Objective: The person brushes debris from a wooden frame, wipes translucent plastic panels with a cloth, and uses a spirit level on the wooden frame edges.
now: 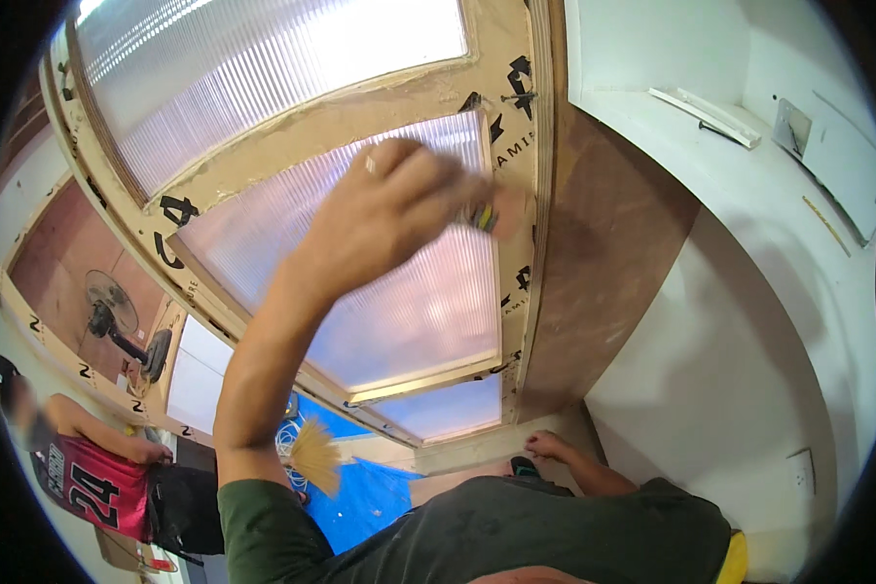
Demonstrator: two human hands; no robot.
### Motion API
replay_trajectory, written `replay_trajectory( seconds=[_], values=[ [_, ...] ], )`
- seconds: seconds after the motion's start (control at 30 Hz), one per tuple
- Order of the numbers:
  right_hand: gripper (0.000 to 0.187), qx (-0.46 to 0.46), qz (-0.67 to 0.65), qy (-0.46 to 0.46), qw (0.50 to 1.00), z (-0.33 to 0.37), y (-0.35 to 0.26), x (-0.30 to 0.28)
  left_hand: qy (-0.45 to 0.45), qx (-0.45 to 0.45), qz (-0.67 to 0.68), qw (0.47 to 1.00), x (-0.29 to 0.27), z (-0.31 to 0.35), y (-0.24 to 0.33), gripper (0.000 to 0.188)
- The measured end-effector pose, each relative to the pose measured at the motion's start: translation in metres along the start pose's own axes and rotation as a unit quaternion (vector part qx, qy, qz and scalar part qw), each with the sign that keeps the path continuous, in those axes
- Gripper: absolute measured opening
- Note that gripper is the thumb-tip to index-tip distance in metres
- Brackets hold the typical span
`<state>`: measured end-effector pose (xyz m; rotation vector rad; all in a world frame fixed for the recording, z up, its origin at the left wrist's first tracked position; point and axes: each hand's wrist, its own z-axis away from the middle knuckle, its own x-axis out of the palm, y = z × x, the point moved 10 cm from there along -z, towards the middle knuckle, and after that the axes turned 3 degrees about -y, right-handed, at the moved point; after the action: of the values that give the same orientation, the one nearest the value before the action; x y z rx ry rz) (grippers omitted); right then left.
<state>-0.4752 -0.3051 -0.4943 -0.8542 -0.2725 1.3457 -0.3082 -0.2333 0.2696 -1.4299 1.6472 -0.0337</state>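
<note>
My left hand (389, 214) is raised in front of a framed panel of ribbed translucent sheet (409, 321). Its fingers are closed on a small dark tool with a yellow stripe (482, 217); motion blurs the tool, so its kind is unclear. The tool is near the right side of the frame (518, 146), which is covered in tan paper with black print. Whether it touches the frame cannot be told. Low at my side hangs my right hand (550, 445), small in view, its fingers loosely bent and apart with nothing visible in them.
On the right, a white shelf (642, 122) carries a white strip (706, 117) and a dark screw-like piece. A person in a red jersey (92, 487) stands at left, below a fan (117, 321). A straw broom (313, 456) is above blue floor sheeting (365, 501).
</note>
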Motion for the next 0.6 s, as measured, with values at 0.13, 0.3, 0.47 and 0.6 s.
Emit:
replay_trajectory(
  seconds=[0.13,0.3,0.47,0.6],
  values=[
    [0.012,-0.246,-0.128,0.15,0.949,0.035,-0.149,-0.086,-0.017,-0.094,0.079,0.992,0.014,0.062,0.013,0.061],
    [0.016,-0.606,0.017,0.465,0.645,0.358,-0.486,-0.205,0.06,-0.473,0.229,0.849,0.022,0.258,0.009,0.065],
    [0.021,-0.619,0.073,0.666,0.409,0.457,-0.58,-0.276,0.05,-0.515,0.232,0.824,0.013,0.343,0.06,0.064],
    [0.011,-0.58,0.198,0.679,0.403,0.46,-0.582,-0.277,0.061,-0.566,0.264,0.779,0.006,0.381,0.075,0.061]
  ],
)
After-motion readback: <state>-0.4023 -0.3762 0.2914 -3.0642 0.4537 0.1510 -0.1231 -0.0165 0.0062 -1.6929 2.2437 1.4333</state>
